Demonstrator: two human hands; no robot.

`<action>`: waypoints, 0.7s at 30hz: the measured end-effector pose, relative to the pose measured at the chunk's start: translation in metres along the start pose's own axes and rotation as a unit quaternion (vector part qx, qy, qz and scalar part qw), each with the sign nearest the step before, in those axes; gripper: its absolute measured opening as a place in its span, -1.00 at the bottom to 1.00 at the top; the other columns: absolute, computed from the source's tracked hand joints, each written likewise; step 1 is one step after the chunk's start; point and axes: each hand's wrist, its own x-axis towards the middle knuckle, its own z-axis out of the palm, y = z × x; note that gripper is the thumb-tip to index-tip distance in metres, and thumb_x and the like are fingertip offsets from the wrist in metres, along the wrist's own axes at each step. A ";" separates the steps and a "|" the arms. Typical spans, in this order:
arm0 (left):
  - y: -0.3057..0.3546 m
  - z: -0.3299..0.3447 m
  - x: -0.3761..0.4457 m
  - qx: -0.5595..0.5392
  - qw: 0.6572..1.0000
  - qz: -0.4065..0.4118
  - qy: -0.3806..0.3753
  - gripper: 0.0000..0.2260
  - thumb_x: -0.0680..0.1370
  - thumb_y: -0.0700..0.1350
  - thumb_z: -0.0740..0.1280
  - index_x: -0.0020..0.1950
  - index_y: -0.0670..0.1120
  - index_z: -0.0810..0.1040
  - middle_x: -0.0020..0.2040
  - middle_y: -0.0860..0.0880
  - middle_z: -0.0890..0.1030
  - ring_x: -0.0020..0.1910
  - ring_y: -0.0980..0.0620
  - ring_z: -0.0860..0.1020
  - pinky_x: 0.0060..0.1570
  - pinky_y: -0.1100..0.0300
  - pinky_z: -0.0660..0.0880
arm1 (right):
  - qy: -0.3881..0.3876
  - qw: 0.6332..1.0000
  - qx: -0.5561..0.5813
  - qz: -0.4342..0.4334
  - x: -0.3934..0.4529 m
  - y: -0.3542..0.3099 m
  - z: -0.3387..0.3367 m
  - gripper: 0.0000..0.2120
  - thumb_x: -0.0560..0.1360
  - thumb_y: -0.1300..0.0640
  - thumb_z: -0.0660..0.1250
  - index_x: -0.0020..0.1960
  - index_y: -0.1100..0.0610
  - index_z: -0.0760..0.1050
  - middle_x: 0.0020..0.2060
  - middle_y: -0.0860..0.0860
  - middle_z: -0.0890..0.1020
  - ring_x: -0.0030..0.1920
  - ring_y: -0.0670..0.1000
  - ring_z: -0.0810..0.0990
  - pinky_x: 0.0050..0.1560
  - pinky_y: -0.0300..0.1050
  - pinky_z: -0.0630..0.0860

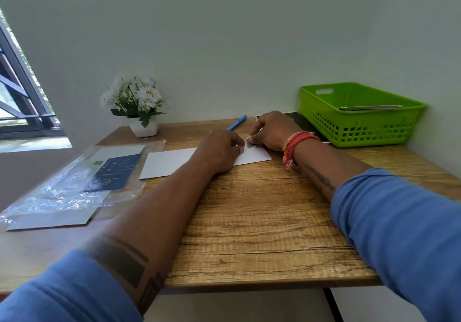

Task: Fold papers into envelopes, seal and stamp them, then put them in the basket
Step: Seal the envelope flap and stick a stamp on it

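Right hand (270, 132) pinches small square stamp (250, 143) over flat envelope (169, 161).

Envelope (169, 161) lies on the table (262, 221), centre rear. Both hands meet over its right end: left hand (220, 150) on it, right hand (273, 130) just beyond, with the stamp (250, 143) between them. Pen (236, 122) behind the hands. Basket (359, 114) at rear right, an envelope inside. Flower pot (144, 127) at rear left. Plastic sleeve (74, 184) at left, over papers.
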 end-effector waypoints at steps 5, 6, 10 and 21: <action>0.000 0.001 0.001 0.005 1.000 0.000 -0.003 -0.76 0.62 -0.03 0.36 0.28 0.09 0.65 0.30 0.01 0.61 0.35 0.01 0.47 0.37 0.08 0.36 | 0.000 1.000 -0.013 0.001 0.000 -0.001 0.001 -0.82 0.45 0.09 0.53 0.03 0.08 0.66 0.01 -0.01 0.64 0.01 -0.01 0.57 -0.13 -0.19 0.40; -0.001 0.001 0.001 0.005 1.000 0.000 -0.002 -0.76 0.62 -0.03 0.36 0.28 0.09 0.65 0.31 0.01 0.61 0.36 0.00 0.46 0.38 0.07 0.36 | -0.001 1.000 -0.014 0.000 0.000 -0.001 0.001 -0.82 0.46 0.09 0.53 0.04 0.08 0.66 0.03 0.00 0.64 0.01 -0.02 0.56 -0.10 -0.19 0.39; -0.001 0.002 0.002 0.002 1.000 0.000 -0.002 -0.77 0.62 -0.03 0.37 0.27 0.09 0.65 0.31 0.01 0.61 0.38 -0.01 0.46 0.40 0.05 0.36 | -0.004 1.000 -0.024 0.000 -0.001 -0.003 0.000 -0.82 0.47 0.09 0.52 0.05 0.09 0.66 0.08 0.01 0.65 0.02 -0.02 0.55 -0.06 -0.18 0.38; 0.002 0.000 -0.001 0.006 1.000 -0.002 -0.005 -0.76 0.63 -0.05 0.36 0.29 0.08 0.64 0.30 0.01 0.60 0.34 0.03 0.47 0.34 0.12 0.35 | -0.028 0.994 -0.104 0.028 0.001 -0.011 0.002 -0.60 0.46 0.00 0.51 0.22 0.16 0.58 0.13 0.05 0.64 0.15 0.08 0.60 0.19 -0.01 0.55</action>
